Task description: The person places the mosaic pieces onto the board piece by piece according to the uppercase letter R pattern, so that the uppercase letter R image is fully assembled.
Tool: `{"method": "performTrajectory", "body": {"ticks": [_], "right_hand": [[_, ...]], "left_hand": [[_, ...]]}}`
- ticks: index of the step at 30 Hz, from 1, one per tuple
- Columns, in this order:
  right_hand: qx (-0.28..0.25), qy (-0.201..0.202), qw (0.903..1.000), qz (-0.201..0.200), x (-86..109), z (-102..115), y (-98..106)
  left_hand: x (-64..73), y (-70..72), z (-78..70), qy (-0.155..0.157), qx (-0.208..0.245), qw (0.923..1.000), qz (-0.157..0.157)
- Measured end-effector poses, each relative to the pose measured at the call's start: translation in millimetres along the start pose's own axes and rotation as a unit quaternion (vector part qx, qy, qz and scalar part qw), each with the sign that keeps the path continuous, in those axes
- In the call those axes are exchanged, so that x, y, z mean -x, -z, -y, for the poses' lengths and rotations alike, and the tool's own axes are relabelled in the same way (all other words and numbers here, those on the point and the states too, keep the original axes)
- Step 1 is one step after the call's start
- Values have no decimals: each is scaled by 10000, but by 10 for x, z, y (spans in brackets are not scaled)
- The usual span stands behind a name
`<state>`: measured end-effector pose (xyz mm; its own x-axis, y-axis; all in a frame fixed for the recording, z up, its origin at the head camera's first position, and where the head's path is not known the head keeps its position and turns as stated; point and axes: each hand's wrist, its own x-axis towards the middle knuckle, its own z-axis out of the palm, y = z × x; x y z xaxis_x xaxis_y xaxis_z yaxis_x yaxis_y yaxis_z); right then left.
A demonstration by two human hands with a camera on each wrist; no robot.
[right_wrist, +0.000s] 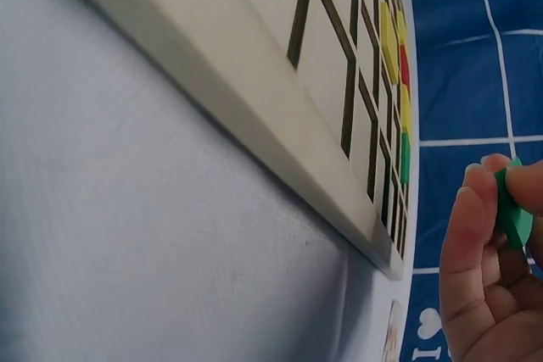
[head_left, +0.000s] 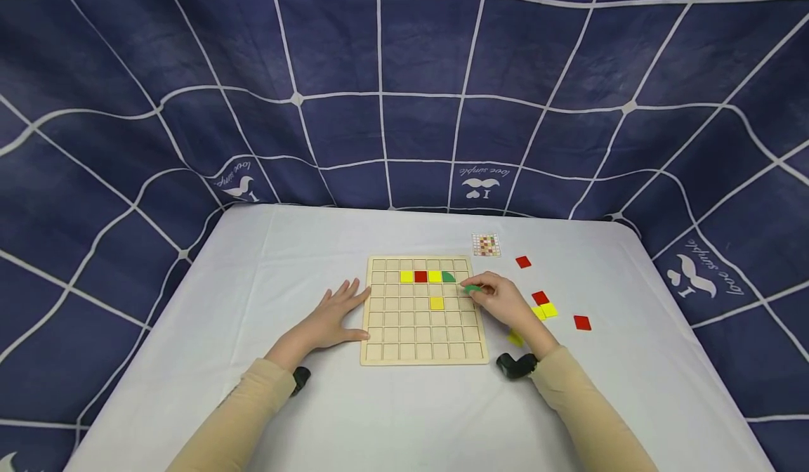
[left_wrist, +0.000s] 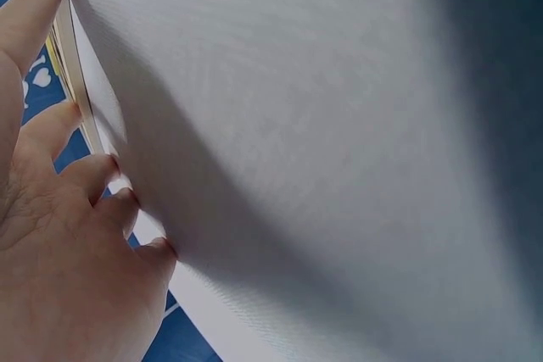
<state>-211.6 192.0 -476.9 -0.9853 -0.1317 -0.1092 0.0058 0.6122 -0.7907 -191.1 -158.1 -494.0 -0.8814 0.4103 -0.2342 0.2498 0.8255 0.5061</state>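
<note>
A wooden grid board [head_left: 407, 331] lies on the white table. In its upper part a row holds a yellow tile [head_left: 407, 277], a red tile [head_left: 421, 277], another yellow tile [head_left: 435, 277] and a green quarter-circle tile [head_left: 448, 277]. A further yellow tile [head_left: 437, 303] sits lower down. My right hand [head_left: 502, 300] pinches a green tile [right_wrist: 514, 209] between thumb and fingers, over the board's right edge. On the left, my left hand [head_left: 329, 321] rests with spread fingers touching the board's left edge; the left wrist view shows the fingertips [left_wrist: 157, 247] on the tablecloth.
Right of the board lie loose red tiles [head_left: 582, 323] and yellow tiles [head_left: 550, 310], some partly behind the right forearm. A small printed pattern card [head_left: 486, 244] lies beyond the board's top right corner. A blue checked curtain [head_left: 417, 135] hangs around the table.
</note>
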Motion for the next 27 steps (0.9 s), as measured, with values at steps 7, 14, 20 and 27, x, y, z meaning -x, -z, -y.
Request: {"method": "performTrajectory", "body": {"ticks": [7,14,20,27], "right_hand": [[-430,-219,9988,74,-5,23,-48],[-643,-272,9976,-38,-10,27,-91],[-521,-328,9980,139,-17,12,-159],[289,-210,9993,126,-42,61,-211]], "left_hand": [[-2,13,-12,22,-21,10000,39],[3,17,-6,-22,12,10000,22],[9,20,2,-95,118,9999,-16],[9,17,2,-99,120,9999,-2]]}}
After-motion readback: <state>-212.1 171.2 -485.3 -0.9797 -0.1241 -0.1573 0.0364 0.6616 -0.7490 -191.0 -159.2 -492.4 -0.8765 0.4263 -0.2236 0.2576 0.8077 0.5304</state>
